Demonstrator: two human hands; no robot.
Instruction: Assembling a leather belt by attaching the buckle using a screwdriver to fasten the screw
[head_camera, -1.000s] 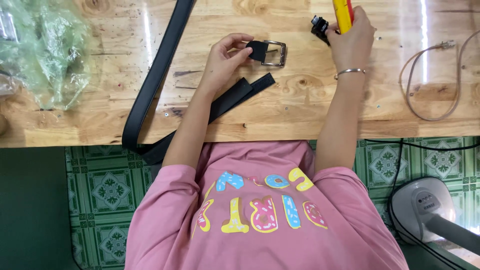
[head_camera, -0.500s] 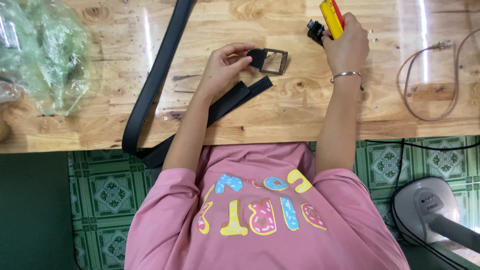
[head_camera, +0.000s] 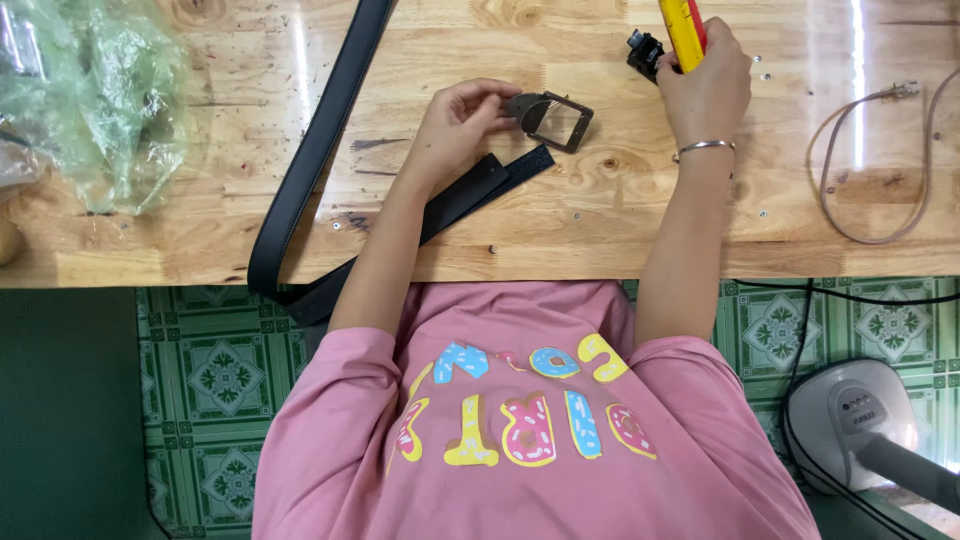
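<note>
My left hand (head_camera: 460, 125) pinches a dark rectangular metal belt buckle (head_camera: 552, 118) by its left end and holds it just above the wooden table (head_camera: 600, 215). The free end of a black leather belt (head_camera: 310, 170) lies under that wrist; the belt loops off the table's front edge and runs up the left side. My right hand (head_camera: 708, 85) is closed around a yellow and red tool (head_camera: 683, 30), standing upright. A small black part (head_camera: 645, 52) lies by that tool's tip, touching the fingers.
A crumpled clear green plastic bag (head_camera: 95, 95) fills the table's left end. A thin brown cable (head_camera: 880, 170) loops at the right. Small screws are scattered on the wood. A grey fan base (head_camera: 850, 425) stands on the green tiled floor at lower right.
My left hand has lifted and turned the buckle, shifting it slightly right off the belt end. My right hand with the tool stays near the small black part.
</note>
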